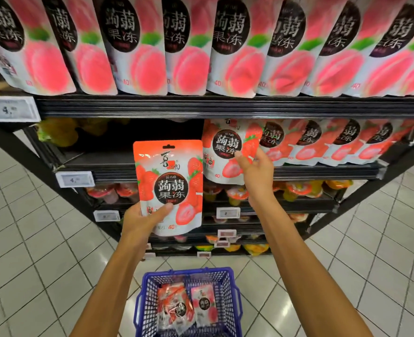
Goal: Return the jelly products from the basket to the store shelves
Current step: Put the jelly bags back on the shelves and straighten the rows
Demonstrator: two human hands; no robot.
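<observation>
Overhead, glossy peach pouches point(237, 57); below, blue mesh basket point(228, 295) with crinkly packets point(176, 307). Gripping a flat strawberry pouch point(170, 188) upright with left hand point(140, 218), beside the shelf row; pinching the front shelved pouch point(221, 147) with right hand point(255, 173).

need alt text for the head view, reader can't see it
A person's left hand holds up a red-and-white strawberry jelly pouch, while the right hand grips a second strawberry pouch at the left end of the row on the black metal shelf. Below, a blue plastic mesh basket on the pale tiled floor holds more pouches.
</observation>
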